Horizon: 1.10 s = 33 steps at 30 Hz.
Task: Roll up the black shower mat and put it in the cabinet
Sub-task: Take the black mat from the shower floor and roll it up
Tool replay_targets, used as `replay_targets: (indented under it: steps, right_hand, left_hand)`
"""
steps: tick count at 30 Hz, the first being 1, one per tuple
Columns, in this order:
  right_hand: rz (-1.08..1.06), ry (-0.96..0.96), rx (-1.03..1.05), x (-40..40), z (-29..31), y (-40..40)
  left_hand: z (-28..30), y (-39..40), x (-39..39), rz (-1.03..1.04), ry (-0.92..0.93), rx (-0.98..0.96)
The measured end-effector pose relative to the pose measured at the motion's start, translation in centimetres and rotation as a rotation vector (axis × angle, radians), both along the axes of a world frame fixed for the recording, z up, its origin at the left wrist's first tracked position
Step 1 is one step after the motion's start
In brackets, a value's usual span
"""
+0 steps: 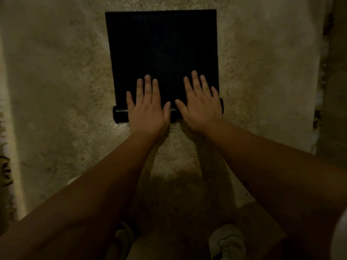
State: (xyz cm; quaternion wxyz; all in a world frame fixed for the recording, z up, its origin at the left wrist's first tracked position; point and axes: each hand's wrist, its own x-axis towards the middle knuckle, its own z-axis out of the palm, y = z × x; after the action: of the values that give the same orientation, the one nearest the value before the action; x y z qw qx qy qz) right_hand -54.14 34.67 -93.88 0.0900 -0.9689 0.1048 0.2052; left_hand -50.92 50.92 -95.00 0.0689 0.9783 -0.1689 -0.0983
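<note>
The black shower mat [161, 45] lies flat on a rough stone floor, its studded surface facing up. Its near edge is wound into a thin roll [121, 114] that sticks out past both hands. My left hand [147, 107] presses palm-down on the left part of the roll, fingers spread and pointing away from me. My right hand [201, 106] rests the same way on the right part, its little finger near the mat's right edge. Both palms cover the middle of the roll. No cabinet is in view.
Pale mottled floor [65, 81] surrounds the mat. A light wall or edge [11, 128] runs down the left side. A dark vertical strip [334, 72] stands at the right. My two light shoes [227, 241] are at the bottom of the frame.
</note>
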Motion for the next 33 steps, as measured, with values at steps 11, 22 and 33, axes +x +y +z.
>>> replay_targets:
  steps: [11,22,33]
  right_hand:
    - [-0.04,-0.053,-0.005,0.1,0.6,-0.1]
    - [-0.029,-0.043,-0.028,1.8,-0.4,-0.4]
    - [-0.075,-0.068,-0.047,1.0,1.1,-0.1]
  left_hand:
    - [0.2,-0.9,2.2,0.039,0.123,0.013]
    - [0.8,-0.6,1.1,-0.092,0.051,0.025]
    - [0.8,-1.2,2.8,-0.059,0.136,0.023]
